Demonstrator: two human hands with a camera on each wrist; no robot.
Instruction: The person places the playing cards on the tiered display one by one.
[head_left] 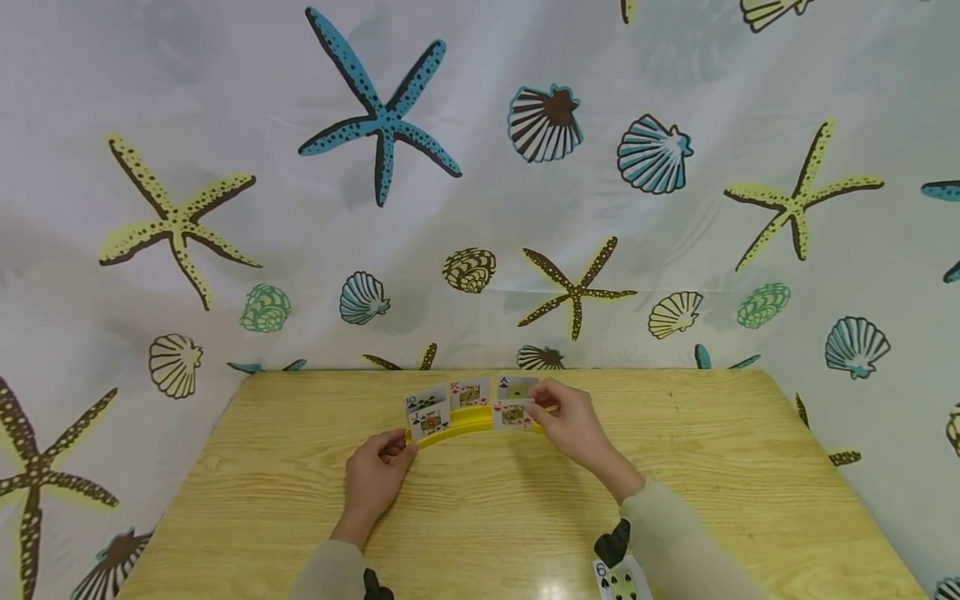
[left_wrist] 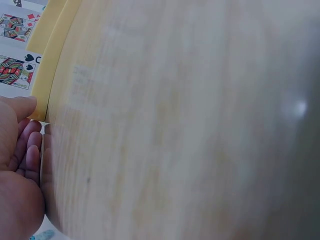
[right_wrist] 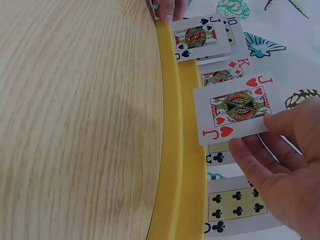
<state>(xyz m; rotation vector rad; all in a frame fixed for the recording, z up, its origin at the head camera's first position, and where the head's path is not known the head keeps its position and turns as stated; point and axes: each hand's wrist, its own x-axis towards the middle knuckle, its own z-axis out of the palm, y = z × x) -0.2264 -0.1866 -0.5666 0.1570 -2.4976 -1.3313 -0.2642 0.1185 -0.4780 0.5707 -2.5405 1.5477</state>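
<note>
A curved yellow card holder (head_left: 471, 419) stands on the table with playing cards upright in it. My left hand (head_left: 377, 477) grips its left end, thumb on the front, beside the jack of spades (head_left: 429, 423). Behind that jack is a black ten (head_left: 420, 397); the king of diamonds (head_left: 470, 393) and ace of clubs (head_left: 513, 387) stand farther right. My right hand (head_left: 573, 423) pinches the jack of hearts (right_wrist: 235, 112) by one edge, thumb on its face. The card overlaps the holder's front and the lower part of the ace. Another club card (right_wrist: 237, 204) stands past it, partly behind my hand.
A six of spades (head_left: 622, 581) lies face up near the table's front edge, partly under the right sleeve. The wooden table (head_left: 480, 517) meets a hanging cloth (head_left: 480, 208) printed with starfish and shells at the back and sides.
</note>
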